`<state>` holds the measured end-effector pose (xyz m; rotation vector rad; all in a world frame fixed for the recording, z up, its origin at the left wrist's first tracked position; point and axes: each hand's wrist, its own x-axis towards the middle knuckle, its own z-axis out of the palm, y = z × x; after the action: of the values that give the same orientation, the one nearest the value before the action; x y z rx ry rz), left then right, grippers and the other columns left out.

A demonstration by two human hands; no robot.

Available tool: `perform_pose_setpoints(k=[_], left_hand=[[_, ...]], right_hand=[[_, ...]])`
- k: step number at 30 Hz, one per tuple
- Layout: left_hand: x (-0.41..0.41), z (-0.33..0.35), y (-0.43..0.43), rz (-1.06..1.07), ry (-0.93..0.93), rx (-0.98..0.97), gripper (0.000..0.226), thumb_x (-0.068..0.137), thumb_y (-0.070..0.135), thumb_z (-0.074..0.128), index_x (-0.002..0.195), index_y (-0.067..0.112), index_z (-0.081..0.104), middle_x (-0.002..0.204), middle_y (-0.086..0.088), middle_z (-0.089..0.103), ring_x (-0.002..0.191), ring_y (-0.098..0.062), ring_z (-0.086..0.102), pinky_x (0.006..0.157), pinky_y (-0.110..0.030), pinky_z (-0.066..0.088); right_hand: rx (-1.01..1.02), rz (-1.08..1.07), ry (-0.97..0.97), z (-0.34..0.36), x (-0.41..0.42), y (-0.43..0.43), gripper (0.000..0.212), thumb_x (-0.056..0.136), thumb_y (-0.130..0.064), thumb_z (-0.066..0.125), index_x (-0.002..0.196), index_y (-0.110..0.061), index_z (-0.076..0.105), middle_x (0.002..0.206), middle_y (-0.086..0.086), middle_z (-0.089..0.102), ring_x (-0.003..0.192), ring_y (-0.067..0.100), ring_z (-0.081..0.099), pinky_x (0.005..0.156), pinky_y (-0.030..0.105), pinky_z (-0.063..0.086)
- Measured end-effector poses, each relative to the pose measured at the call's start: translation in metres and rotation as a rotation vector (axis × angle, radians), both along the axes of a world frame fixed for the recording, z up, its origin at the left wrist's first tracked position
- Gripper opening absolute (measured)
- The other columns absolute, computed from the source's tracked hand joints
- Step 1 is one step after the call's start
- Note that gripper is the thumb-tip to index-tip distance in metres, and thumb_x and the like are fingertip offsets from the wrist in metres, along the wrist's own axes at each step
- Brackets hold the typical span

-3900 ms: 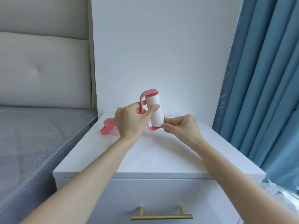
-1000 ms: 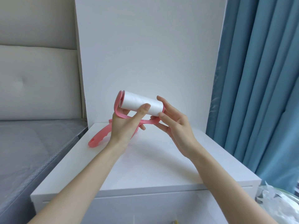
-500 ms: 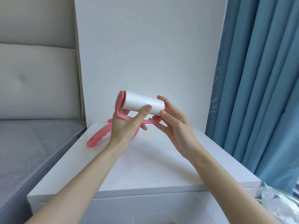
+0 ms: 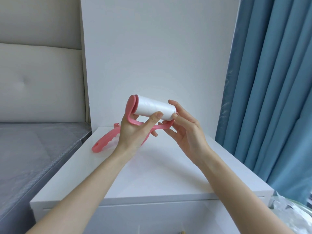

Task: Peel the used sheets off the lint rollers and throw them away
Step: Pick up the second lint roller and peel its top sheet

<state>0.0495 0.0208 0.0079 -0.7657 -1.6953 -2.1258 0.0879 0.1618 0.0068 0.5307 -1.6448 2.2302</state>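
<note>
A pink lint roller [image 4: 152,108] with a white sticky roll lies sideways in the air above the white nightstand [image 4: 152,174]. My left hand [image 4: 135,132] grips its pink frame from below, thumb pressed on the roll's underside. My right hand [image 4: 184,130] touches the roll's right end, thumb and fingertips on its edge. The roller's pink grip [image 4: 103,144] points down to the left, near the nightstand top.
A grey bed [image 4: 33,157] with a padded headboard stands on the left. Blue curtains [image 4: 270,81] hang on the right. A bin with crumpled white sheets [image 4: 293,215] shows at the bottom right corner. A white wall is behind the nightstand.
Since 3.9 s ago the roller turned from upright to sideways. Over the last second both hands stay on it; my right fingertips shifted slightly on the roll's right end.
</note>
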Motion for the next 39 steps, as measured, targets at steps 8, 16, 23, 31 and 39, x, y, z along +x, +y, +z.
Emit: perform_pose_setpoints(k=[8, 16, 23, 31, 39], left_hand=[[-0.005, -0.003, 0.0, -0.008, 0.016, -0.054, 0.058, 0.07, 0.03, 0.082, 0.119, 0.008, 0.059, 0.105, -0.005, 0.07, 0.047, -0.017, 0.063, 0.047, -0.025, 0.05], [-0.013, 0.0, -0.006, -0.018, 0.03, -0.016, 0.012, 0.073, 0.036, 0.074, 0.082, 0.032, 0.067, 0.09, 0.015, 0.072, 0.039, -0.021, 0.05, 0.055, -0.036, 0.042], [-0.014, 0.0, -0.008, -0.055, 0.014, -0.069, 0.015, 0.077, 0.032, 0.067, 0.089, 0.022, 0.066, 0.074, 0.014, 0.069, 0.044, -0.025, 0.04, 0.052, -0.029, 0.039], [-0.025, -0.007, -0.007, 0.131, 0.011, -0.145, 0.061, 0.074, 0.045, 0.074, 0.123, 0.014, 0.055, 0.058, 0.008, 0.064, 0.038, -0.019, 0.05, 0.044, -0.024, 0.045], [-0.03, -0.014, -0.009, 0.125, 0.031, -0.282, 0.059, 0.075, 0.04, 0.073, 0.122, 0.015, 0.049, 0.088, 0.0, 0.068, 0.066, -0.014, 0.063, 0.055, -0.024, 0.052]], right_hand=[[-0.016, -0.035, -0.035, 0.001, -0.001, 0.005, 0.029, 0.092, -0.01, 0.051, 0.112, -0.022, 0.068, 0.094, 0.008, 0.061, 0.085, 0.024, 0.063, 0.098, 0.042, 0.052], [0.393, -0.359, 0.132, -0.003, 0.001, -0.004, 0.048, 0.094, -0.013, 0.054, 0.138, -0.032, 0.048, 0.117, -0.023, 0.065, 0.117, -0.004, 0.056, 0.092, 0.008, 0.043], [0.468, -0.516, 0.16, -0.008, -0.002, -0.002, 0.037, 0.092, -0.017, 0.061, 0.128, -0.027, 0.06, 0.116, -0.006, 0.071, 0.106, -0.009, 0.061, 0.086, 0.003, 0.041], [0.518, -0.52, 0.118, -0.011, -0.004, 0.001, 0.044, 0.09, -0.012, 0.064, 0.132, -0.02, 0.057, 0.117, -0.005, 0.07, 0.106, -0.003, 0.063, 0.081, 0.002, 0.043], [0.527, -0.636, 0.083, -0.014, -0.007, 0.004, 0.038, 0.09, -0.015, 0.062, 0.128, -0.02, 0.062, 0.111, -0.01, 0.07, 0.102, 0.0, 0.065, 0.073, 0.001, 0.043]])
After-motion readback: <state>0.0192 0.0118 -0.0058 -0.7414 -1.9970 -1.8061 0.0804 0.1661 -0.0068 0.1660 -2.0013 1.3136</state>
